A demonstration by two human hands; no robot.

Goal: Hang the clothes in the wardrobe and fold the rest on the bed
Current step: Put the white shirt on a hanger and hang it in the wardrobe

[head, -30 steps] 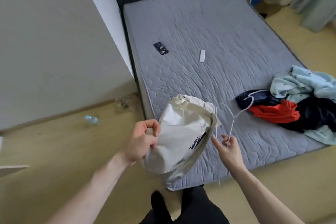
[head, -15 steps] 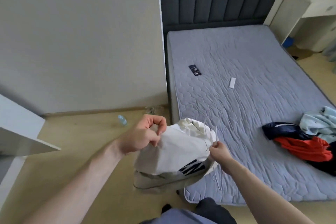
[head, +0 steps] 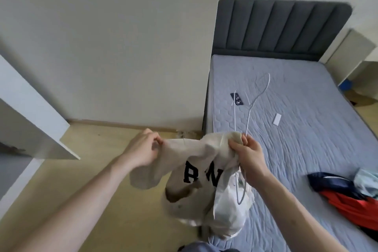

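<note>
Both hands are up over the near left corner of the bed [head: 286, 129], and between them hangs the cream sweatshirt [head: 196, 172] with big dark letters across its front. The left hand [head: 143, 149] has its fingers [head: 156, 141] pinched tight on a fold of cream cloth, pulling it out to the left, away from the bed and over the wooden floor [head: 98, 170]. The right hand [head: 246, 155] is closed around a bunch of the same garment, and its fingers also clamp the thin white wire hanger [head: 258, 96]. The hanger's hook rises above that hand, over the mattress, while a loop of wire drops below the hand against the pale lining of the sweatshirt. The rest of the garment sags down at the bed's near edge.

On the bed, just beyond the hook, lies a dark phone [head: 236, 98]; a small white remote [head: 277, 121] sits to the right of it, apart. Far over at the bed's right edge, well away from the hands, a pile of clothes [head: 347, 192] waits: navy, red and pale blue. Left of the bed, across the floor, a white wardrobe panel [head: 30, 120] juts in.
</note>
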